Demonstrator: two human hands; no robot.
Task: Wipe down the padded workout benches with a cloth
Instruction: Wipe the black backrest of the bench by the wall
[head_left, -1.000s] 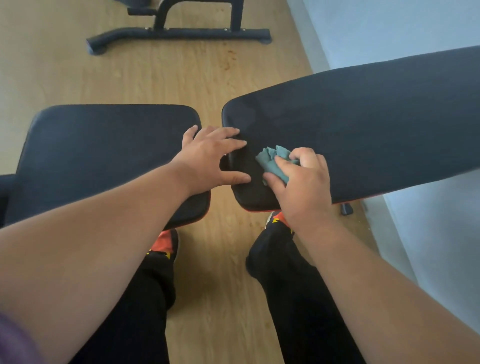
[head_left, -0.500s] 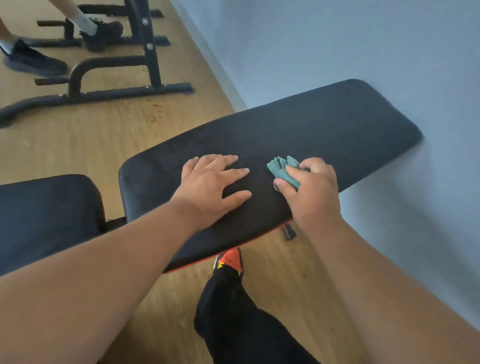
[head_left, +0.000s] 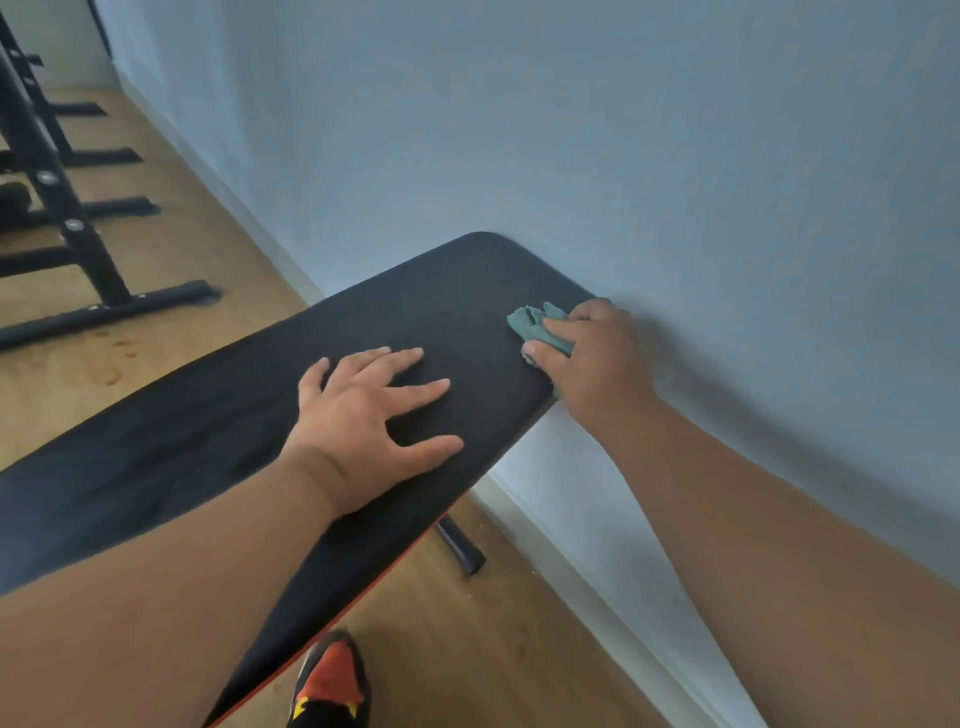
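Observation:
A long black padded bench (head_left: 218, 431) with a red lower edge runs from the lower left to the wall at upper right. My left hand (head_left: 363, 415) rests flat on the pad, fingers spread and straight. My right hand (head_left: 592, 353) grips a crumpled teal cloth (head_left: 537, 325) and presses it on the pad near its far right end, close to the wall. Part of the cloth is hidden under my fingers.
A pale blue wall (head_left: 623, 156) stands right behind the bench's far end. Black rack frames (head_left: 78, 244) stand on the wooden floor (head_left: 171, 260) at the left. A bench foot (head_left: 460, 545) and my orange-and-black shoe (head_left: 330, 680) show below the pad.
Both hands have slid along the pad toward its far end by the wall. The seat pad has dropped out of view at the left as my head turned right.

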